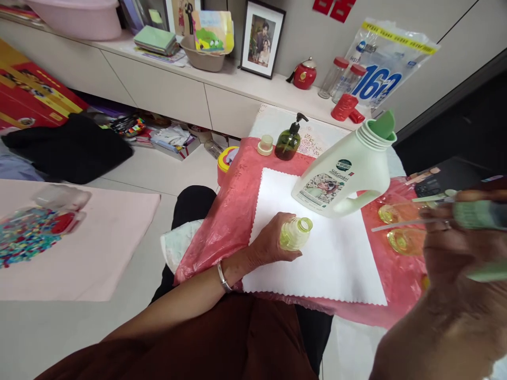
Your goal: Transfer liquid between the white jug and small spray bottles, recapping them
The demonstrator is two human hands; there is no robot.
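Right hand blurred, close to lens, partly cut off at frame edge; fingers closed on pale green object, identity unclear. Left hand fingers wrapped round small clear yellow-green plastic bottle on white cloth; open mouth points up-right. Large white detergent jug tilted, long axis diagonal, spout up-right, above the cloth.

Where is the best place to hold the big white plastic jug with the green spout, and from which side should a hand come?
Probably the loop handle of the big white plastic jug. It runs along the lower right side, facing the right hand, and leaves an open gap for fingers. The jug is tilted with its cap off, so come from the right and keep the green spout up.
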